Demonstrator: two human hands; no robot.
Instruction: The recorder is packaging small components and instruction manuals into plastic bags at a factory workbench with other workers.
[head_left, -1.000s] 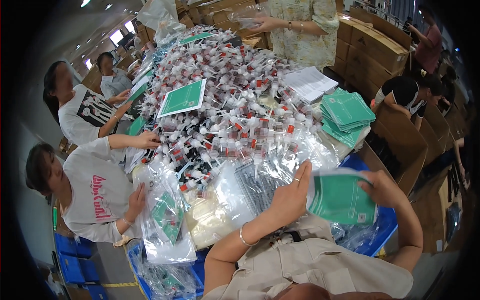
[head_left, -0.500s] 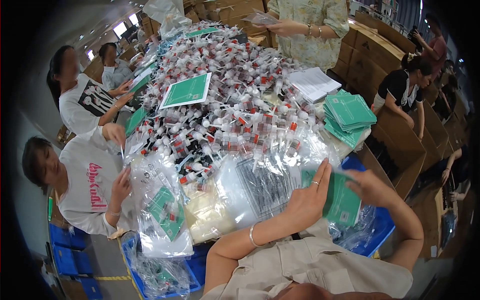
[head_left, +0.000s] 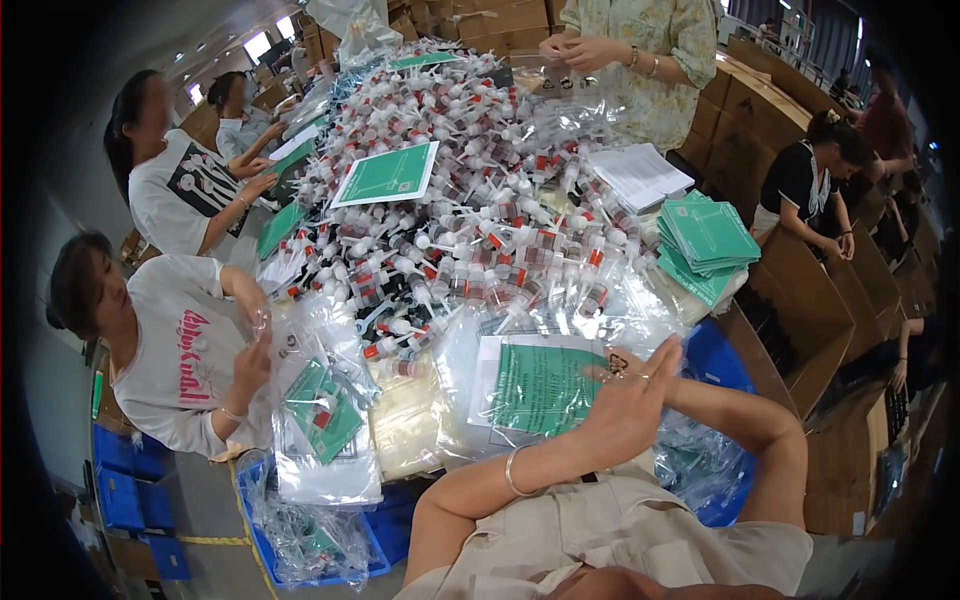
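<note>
A green leaflet [head_left: 545,395] with a white sheet behind its left edge lies within a clear plastic bag [head_left: 452,400] in front of me. My left hand [head_left: 625,405], wearing a ring and a bracelet, has its fingers pressed together at the bag's right edge. Behind it, my right hand [head_left: 603,370] reaches across to the leaflet's right side and grips it, mostly hidden by the left hand. Just beyond the bag rises a big pile of small clear bottles [head_left: 480,240] with white nozzles and red parts.
Green leaflets [head_left: 710,235] are stacked at the right beside white sheets [head_left: 640,175]. Blue bins [head_left: 725,370] holding bagged items stand below the table edge. At the left, a co-worker [head_left: 185,350] handles a filled bag [head_left: 325,420]; others stand around the pile. Cardboard boxes [head_left: 790,330] line the right.
My right hand has carried the green leaflet leftward from beside the bag into it. My left hand has shifted slightly right. The far co-worker's hands now hold a clear bag over the pile.
</note>
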